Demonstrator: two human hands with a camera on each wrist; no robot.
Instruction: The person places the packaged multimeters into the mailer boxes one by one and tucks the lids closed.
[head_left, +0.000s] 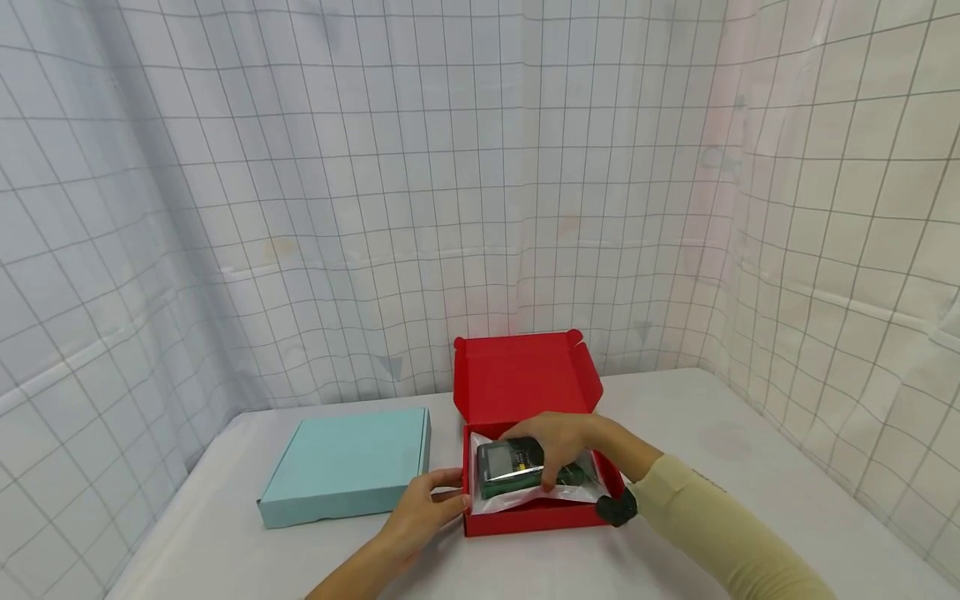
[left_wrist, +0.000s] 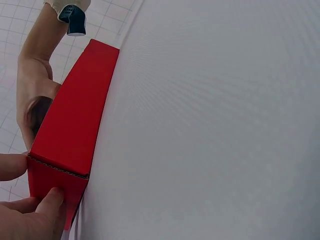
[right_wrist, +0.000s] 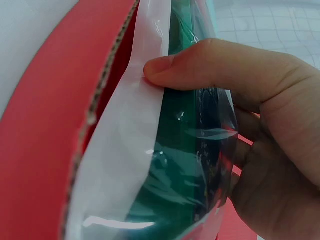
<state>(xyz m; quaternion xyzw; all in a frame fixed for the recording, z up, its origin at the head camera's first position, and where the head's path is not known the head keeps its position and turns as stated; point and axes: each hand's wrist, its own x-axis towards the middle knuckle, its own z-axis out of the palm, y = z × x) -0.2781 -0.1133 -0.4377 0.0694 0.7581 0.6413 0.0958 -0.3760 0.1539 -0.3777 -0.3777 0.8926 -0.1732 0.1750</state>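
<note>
My right hand (head_left: 557,439) reaches into a red cardboard box (head_left: 540,523) whose lid (head_left: 517,379) stands raised at the back. It grips a multimeter (head_left: 504,463) with a black face and green casing, packed in a clear plastic bag (head_left: 592,493) with a white side. In the right wrist view the thumb (right_wrist: 185,67) presses along the bag's side, while the other fingers curl behind, partly hidden. My left hand (head_left: 420,510) rests its fingertips against the box's left end wall, the fingers (left_wrist: 50,202) seen there in the left wrist view.
A flat, closed light-blue box (head_left: 356,458) lies on the table left of the red one. White cloth covers the table (head_left: 720,467). Grid-patterned curtains (head_left: 480,200) hang behind and on both sides. A dark object (head_left: 617,507) is at the right wrist, by the box's front right corner.
</note>
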